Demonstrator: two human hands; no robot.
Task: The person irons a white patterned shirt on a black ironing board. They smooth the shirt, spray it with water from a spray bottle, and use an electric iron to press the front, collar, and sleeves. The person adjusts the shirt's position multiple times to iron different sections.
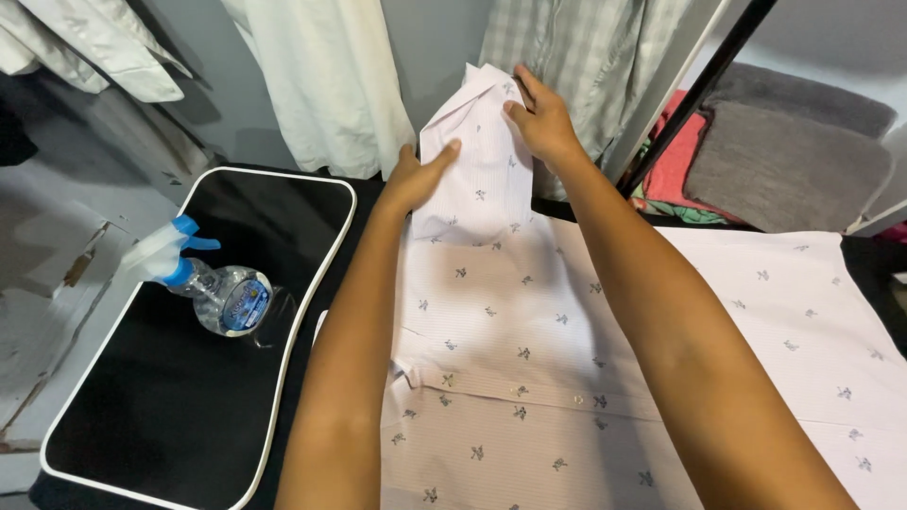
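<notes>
Pressing flat on a pink printed shirt (pixel 529 321) — left hand (pixel 416 178) fingers together, right hand (pixel 543 121) fingers slightly spread, neither gripping.

We see a pale pink shirt (pixel 529 312) with small dark sprigs, a blue-triggered clear spray bottle (pixel 213 283), and a black white-rimmed tray (pixel 189 406).

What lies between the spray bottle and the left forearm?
Bare black tray surface, then its white rim and a dark strip, separate the spray bottle from the left forearm in the head view.
</notes>
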